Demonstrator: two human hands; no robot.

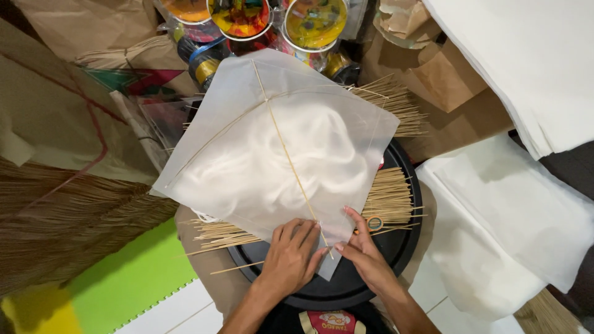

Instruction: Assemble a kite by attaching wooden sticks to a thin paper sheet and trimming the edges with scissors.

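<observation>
- White paper kite [272,154], diamond-shaped, lies flat across a round black tray [402,247], its lower corner nearest the person.
- A thin straight stick [291,167] runs as a spine from top corner to bottom corner; a second, bowed stick [216,133] crosses it near the top.
- Left hand [291,253] lies palm down on the lower corner, fingers spread and pressing the paper flat just beside the spine; not closed around anything.
- Right hand [365,250] rests on the lower right edge, fingers extended over the paper; whether thumb and finger pinch the edge I cannot tell.
- Handling, as judged: very light, the sheet thin and easily torn or creased; the sticks give the only stiffness. Best held at the spine or where the sticks cross, not by bare paper.
- Bundles of thin bamboo sticks [390,201] lie under the kite on the tray, with more [396,105] fanned out behind the kite's right corner.
- An orange ring, probably a scissors handle [374,223], shows just beside the right hand.
- Containers: round tins [315,25] stand beyond the top corner, their tops multicoloured; contents not clear.
- Crumpled brown paper bags [445,74] at upper right, contents hidden.
- Stacks of white sheets [513,204] at right.
- Brown broom-like fibre [68,216] lies left.
</observation>
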